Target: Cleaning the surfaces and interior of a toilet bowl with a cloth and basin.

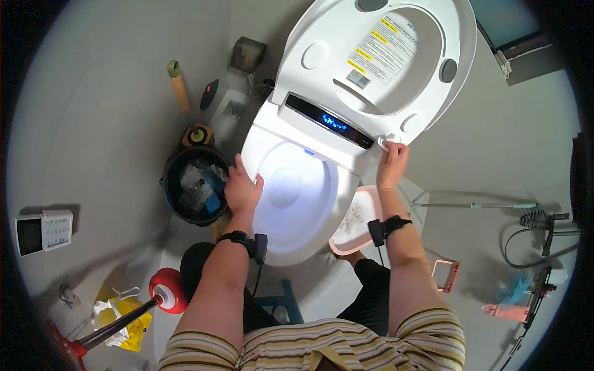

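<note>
Right hand [394, 164]: fingers bent and together, pinched on a white tissue [382, 143]. The tissue lies at the fingertips, just beside the right end of the black display strip [329, 120]; cannot tell whether it touches the strip itself.

Left hand [243, 190]: fingers apart, thumb spread, hand at the left edge of the white toilet [291, 201], beside the bowl opening. Underside of the palm hidden.

Toilet: between the two hands, bowl interior lit pale blue-violet. Display strip runs across its rear edge, blue characters lit. Seat [428, 74] raised behind the strip, with a printed label [383, 49] showing through its opening.

Left of the toilet, on the floor: black bin [168, 185] holding crumpled plastic and something blue, near the left hand. Wooden-handled tool [179, 93] upright behind the bin.

Right of the toilet: pink basin [373, 201], dark specks on its inside, below the right hand.

Farther out, lower left: red plunger [178, 286], near a yellow-and-white bag [137, 328].
</note>
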{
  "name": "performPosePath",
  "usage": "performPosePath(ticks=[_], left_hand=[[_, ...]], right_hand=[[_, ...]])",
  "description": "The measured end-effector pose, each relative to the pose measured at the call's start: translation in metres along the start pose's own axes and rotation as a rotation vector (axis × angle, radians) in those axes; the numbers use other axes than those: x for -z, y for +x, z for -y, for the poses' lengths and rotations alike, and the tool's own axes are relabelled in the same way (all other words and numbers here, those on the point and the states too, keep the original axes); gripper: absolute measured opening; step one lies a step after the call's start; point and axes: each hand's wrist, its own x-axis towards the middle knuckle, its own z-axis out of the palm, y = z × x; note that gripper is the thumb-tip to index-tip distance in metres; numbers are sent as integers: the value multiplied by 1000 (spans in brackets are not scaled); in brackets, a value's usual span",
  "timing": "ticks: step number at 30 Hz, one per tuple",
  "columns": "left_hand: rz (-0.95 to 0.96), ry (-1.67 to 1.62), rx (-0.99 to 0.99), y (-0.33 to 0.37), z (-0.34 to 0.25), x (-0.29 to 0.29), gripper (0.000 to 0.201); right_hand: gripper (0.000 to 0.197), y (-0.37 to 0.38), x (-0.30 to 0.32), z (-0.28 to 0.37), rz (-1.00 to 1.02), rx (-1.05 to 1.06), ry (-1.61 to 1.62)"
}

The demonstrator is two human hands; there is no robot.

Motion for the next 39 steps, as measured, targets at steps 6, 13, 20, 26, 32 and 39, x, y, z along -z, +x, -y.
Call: performPosePath(ticks=[6, 13, 20, 26, 32, 39], left_hand=[[66, 16, 28, 0, 0, 1, 82], [42, 2, 21, 1, 5, 0, 83], [16, 9, 2, 2, 4, -6, 80], [-11, -6, -11, 3, 3, -8, 80], [34, -37, -1, 2, 7, -2, 83], [8, -44, -16, 4, 2, -8, 82]], right_hand=[[19, 17, -68, 72, -232, -463, 276], [29, 100, -88, 180, -294, -314, 418], [33, 103, -132, 221, 152, 262, 504], [52, 40, -172, 237, 311, 275, 252], [56, 29, -157, 271, 584, 30, -1], [72, 65, -153, 275, 823, -155, 23]])
